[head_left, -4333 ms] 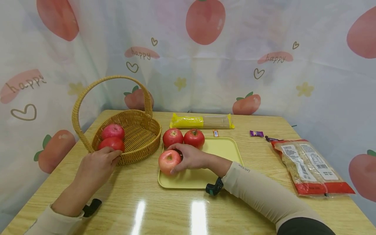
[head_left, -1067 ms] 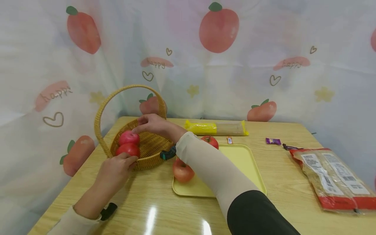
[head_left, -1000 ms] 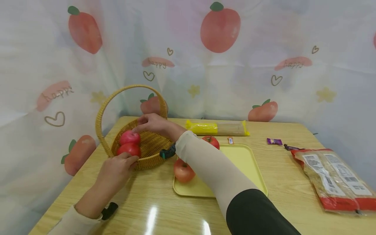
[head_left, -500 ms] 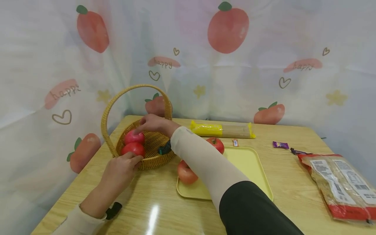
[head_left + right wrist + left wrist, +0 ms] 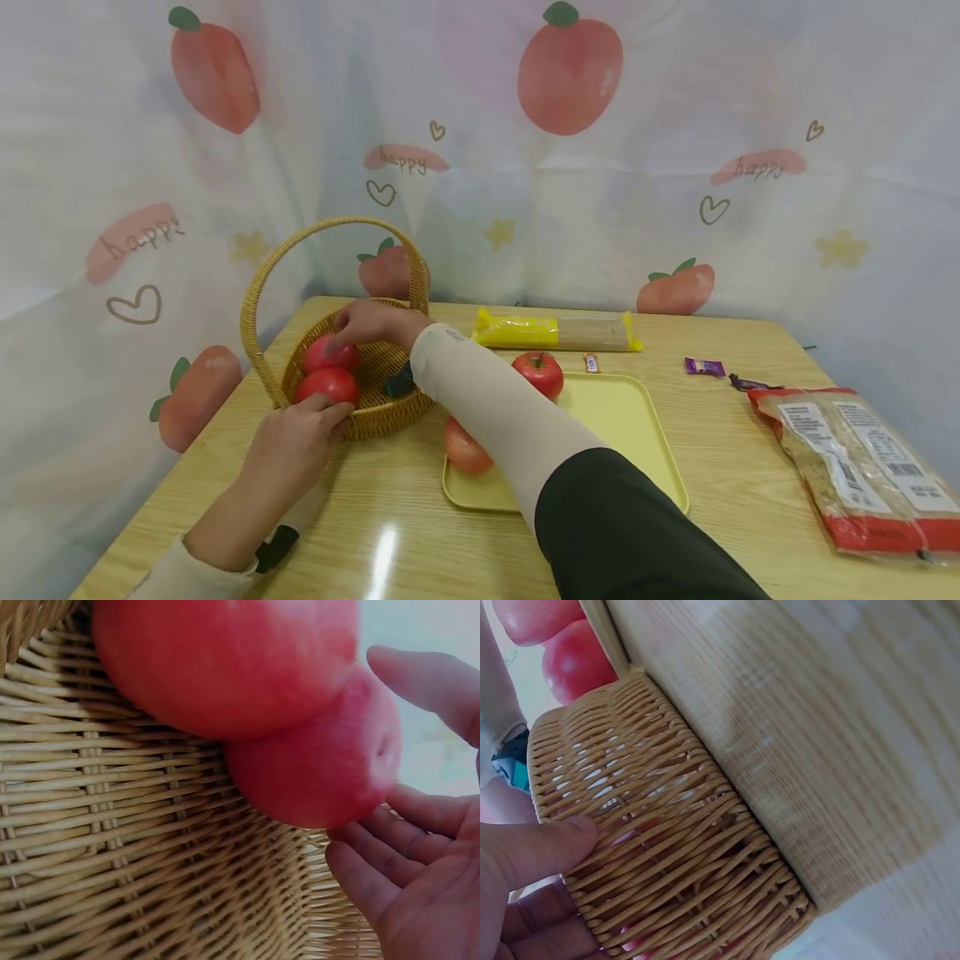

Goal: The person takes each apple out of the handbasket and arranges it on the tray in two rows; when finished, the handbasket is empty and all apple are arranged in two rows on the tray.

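Observation:
A wicker basket with a tall handle stands at the table's left, two red apples inside. My left hand grips its near rim; the left wrist view shows the thumb against the weave, fingers on the rim's other side. My right hand reaches inside to the rear apple. In the right wrist view the fingers lie nearly straight against that apple, and the thumb stands slightly apart. The front apple touches the rear one.
On a yellow tray sit a red apple and a paler apple, partly behind my right sleeve. A yellow noodle pack, small candies and a red-edged food bag lie beyond and to the right.
My right hand has left the pale apple on the tray and reached the rear apple in the basket, lately dipping lower around it. The left hand has stayed on the rim.

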Tool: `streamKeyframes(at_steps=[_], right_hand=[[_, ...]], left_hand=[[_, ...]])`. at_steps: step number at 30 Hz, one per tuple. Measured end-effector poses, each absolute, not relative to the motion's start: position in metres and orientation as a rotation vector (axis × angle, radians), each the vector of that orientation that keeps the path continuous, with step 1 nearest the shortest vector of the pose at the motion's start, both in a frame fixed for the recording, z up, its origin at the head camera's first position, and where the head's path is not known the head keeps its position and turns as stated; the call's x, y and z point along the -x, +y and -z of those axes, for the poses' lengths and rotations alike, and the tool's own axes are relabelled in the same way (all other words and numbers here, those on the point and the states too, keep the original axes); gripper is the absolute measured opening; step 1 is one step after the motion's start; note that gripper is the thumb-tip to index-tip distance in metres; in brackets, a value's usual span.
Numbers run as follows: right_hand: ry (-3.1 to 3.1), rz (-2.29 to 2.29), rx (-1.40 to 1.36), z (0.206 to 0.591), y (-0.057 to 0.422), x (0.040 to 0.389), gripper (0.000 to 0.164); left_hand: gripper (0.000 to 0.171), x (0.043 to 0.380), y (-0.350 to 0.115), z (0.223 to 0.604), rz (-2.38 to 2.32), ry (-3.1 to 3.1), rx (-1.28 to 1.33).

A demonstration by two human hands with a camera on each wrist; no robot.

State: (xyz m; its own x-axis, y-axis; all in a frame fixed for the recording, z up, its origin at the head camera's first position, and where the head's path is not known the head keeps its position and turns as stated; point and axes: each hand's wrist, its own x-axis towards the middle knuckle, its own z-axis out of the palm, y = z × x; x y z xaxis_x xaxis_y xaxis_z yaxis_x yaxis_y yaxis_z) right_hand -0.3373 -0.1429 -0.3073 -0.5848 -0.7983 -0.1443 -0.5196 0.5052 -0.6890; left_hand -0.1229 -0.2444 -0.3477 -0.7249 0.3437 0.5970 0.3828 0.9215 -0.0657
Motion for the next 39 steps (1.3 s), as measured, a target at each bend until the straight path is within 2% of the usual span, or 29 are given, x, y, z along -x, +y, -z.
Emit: streamKeyframes(at_steps=[4, 13, 26, 35, 39], right_hand=[[2.254, 0.828, 1.128, 0.316, -0.148, 0.337, 0.027], [2.285, 0.803, 1.04, 0.321, -0.149, 0.338, 0.033], [2.387, 0.842, 1.094, 0.313, -0.147, 0.341, 0.025], [2.4, 0.935, 1.029, 0.297, -0.139, 0.341, 0.047], [2.368, 1.013, 1.007, 0.296, -0.134, 0.338, 0.046]], left_hand=[[0.024, 0.122, -0.245, 0.351, 0.09, -2.408, 0.525], [0.022, 0.125, -0.239, 0.352, 0.102, -2.431, 0.531], [0.024, 0.123, -0.24, 0.351, 0.081, -2.421, 0.529], [0.025, 0.125, -0.243, 0.346, 0.072, -2.454, 0.503], [0.025, 0.124, -0.245, 0.346, 0.072, -2.471, 0.492]])
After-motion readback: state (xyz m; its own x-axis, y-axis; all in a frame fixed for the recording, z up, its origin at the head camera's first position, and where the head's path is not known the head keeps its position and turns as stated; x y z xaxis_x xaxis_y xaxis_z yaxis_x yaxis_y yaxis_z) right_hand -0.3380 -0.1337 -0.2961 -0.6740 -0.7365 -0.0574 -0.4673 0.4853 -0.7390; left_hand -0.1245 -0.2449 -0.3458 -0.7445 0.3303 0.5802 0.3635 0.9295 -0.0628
